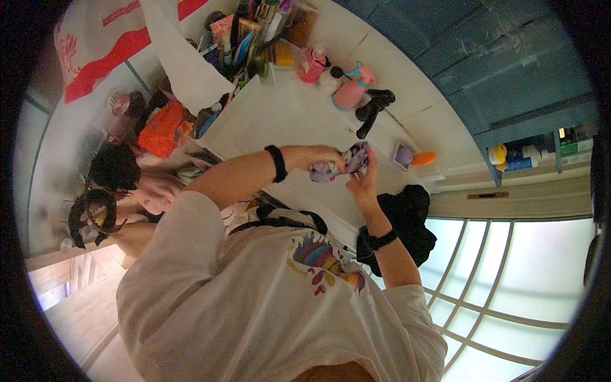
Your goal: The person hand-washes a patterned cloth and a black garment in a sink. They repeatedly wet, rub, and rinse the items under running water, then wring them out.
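Observation:
Over a white sink basin (267, 114), both hands grip one bunched purple, white and dark patterned cloth (357, 156). My left hand (321, 156) closes around its left part, and a pale purple lump of the cloth bulges below the fingers. At the other end, my right hand (363, 179) has its fingers wrapped along the cloth's right side. The two hands are close together, and each wrist wears a black band. A black faucet (374, 109) stands beyond the hands. To their right sit a soap dish with a purple bar of soap (405, 155) and an orange object (424, 158).
Along the back ledge stand a pink spray bottle (351, 93), a white bottle with a black cap (329, 81) and a pink bottle (312, 64). Black fabric (405, 224) lies by my right forearm. Orange packaging (164, 129) and hanging white paper (191, 76) are at the left.

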`<act>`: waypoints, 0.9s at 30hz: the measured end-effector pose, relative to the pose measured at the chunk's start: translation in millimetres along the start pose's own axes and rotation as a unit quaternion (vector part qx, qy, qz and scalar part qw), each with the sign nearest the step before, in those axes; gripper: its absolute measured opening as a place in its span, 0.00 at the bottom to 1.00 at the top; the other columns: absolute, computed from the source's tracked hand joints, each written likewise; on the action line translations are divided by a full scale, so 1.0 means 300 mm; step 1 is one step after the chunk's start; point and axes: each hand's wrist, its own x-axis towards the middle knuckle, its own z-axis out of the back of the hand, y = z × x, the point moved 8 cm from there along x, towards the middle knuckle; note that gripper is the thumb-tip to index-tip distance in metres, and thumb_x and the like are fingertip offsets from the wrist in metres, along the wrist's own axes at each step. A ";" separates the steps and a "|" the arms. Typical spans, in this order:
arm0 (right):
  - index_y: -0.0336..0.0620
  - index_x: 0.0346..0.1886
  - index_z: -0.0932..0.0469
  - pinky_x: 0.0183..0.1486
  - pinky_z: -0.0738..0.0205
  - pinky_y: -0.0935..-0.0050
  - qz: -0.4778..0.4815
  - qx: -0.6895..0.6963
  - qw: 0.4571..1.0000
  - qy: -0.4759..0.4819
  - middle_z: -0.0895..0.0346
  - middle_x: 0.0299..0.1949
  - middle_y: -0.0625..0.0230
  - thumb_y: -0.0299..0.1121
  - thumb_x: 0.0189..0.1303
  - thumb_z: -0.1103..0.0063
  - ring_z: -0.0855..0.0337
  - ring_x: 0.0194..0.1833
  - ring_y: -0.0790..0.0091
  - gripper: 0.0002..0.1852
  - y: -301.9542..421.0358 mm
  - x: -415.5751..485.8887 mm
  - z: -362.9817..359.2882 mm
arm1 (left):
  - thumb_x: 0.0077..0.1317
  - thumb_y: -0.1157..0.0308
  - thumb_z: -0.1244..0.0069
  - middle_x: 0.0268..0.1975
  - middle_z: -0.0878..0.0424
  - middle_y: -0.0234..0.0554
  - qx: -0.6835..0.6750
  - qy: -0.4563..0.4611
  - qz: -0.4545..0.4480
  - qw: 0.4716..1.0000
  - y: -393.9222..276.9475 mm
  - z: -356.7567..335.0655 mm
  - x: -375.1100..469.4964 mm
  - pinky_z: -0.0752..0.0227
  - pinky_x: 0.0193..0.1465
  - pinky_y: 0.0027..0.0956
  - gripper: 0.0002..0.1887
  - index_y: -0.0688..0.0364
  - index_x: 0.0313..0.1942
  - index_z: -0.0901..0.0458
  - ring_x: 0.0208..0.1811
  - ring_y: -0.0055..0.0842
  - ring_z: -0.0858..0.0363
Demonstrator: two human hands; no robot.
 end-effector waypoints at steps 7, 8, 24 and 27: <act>0.56 0.54 0.27 0.62 0.43 0.40 0.446 -0.619 0.647 -0.001 0.54 0.70 0.58 0.18 0.39 0.35 0.49 0.67 0.34 0.34 0.400 -0.050 -0.152 | 0.58 0.56 0.44 0.38 0.20 0.41 -0.147 0.173 -0.065 0.972 -0.177 -0.131 -0.240 0.24 0.34 0.29 0.21 0.59 0.46 0.24 0.36 0.24 0.21; 0.53 0.48 0.24 0.60 0.37 0.46 0.473 -0.587 0.656 0.044 0.46 0.67 0.58 0.20 0.41 0.37 0.40 0.63 0.40 0.26 0.419 -0.053 -0.160 | 0.58 0.55 0.43 0.40 0.21 0.40 -0.143 0.173 -0.005 0.974 -0.163 -0.139 -0.236 0.23 0.36 0.29 0.22 0.59 0.48 0.25 0.40 0.24 0.21; 0.47 0.40 0.27 0.26 0.22 0.65 0.182 -0.801 0.539 0.188 0.28 0.28 0.64 0.28 0.48 0.42 0.19 0.25 0.61 0.13 0.177 0.060 -0.181 | 0.49 0.66 0.40 0.40 0.20 0.54 0.378 -0.097 -0.141 0.910 -0.123 -0.077 -0.076 0.24 0.39 0.38 0.56 0.60 0.70 0.67 0.35 0.40 0.19; 0.46 0.40 0.26 0.26 0.22 0.63 0.127 -0.810 0.546 0.174 0.24 0.26 0.62 0.30 0.51 0.42 0.17 0.26 0.59 0.12 0.077 0.100 -0.154 | 0.49 0.65 0.41 0.38 0.20 0.59 0.438 -0.148 -0.119 0.879 -0.053 -0.031 -0.025 0.24 0.36 0.43 0.55 0.62 0.69 0.65 0.33 0.46 0.19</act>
